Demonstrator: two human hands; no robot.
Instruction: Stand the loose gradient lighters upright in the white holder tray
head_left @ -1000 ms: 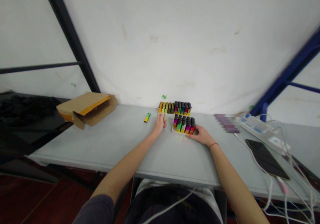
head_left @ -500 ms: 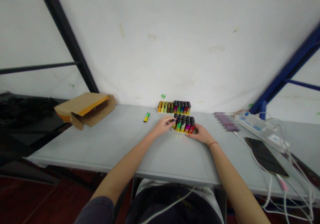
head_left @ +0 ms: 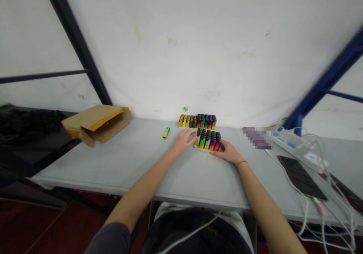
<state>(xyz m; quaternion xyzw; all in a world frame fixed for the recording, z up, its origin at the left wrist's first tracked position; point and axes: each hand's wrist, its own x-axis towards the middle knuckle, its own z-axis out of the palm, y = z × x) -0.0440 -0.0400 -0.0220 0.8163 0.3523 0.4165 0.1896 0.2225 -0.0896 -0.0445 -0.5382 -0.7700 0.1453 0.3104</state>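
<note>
A white tray point(head_left: 203, 149) packed with upright, black-topped lighters point(head_left: 208, 143) in several colours rests on the table in front of me. My left hand point(head_left: 183, 142) is against its left end, thumb and fingers apart around the end lighters; the fingertips are partly hidden. At the right end, my right hand point(head_left: 228, 153) grips the tray, thumb along the front edge and fingers behind. A single green and yellow lighter point(head_left: 166, 133) lies flat to the left. Behind the tray stand yellow-to-brown lighters point(head_left: 187, 122) beside a block of black-topped lighters point(head_left: 207, 122).
An opened brown cardboard box point(head_left: 96, 123) lies at the left of the grey table point(head_left: 136, 170). On the right are a dark phone point(head_left: 302, 177), a white power strip point(head_left: 300, 150) and loose white cables point(head_left: 304, 212). The white wall point(head_left: 198, 49) rises behind.
My left hand's finger and thumb have let go of the front-left lighter, which now stands in the tray. That hand has shifted slightly along the tray's left end. My right hand is still.
</note>
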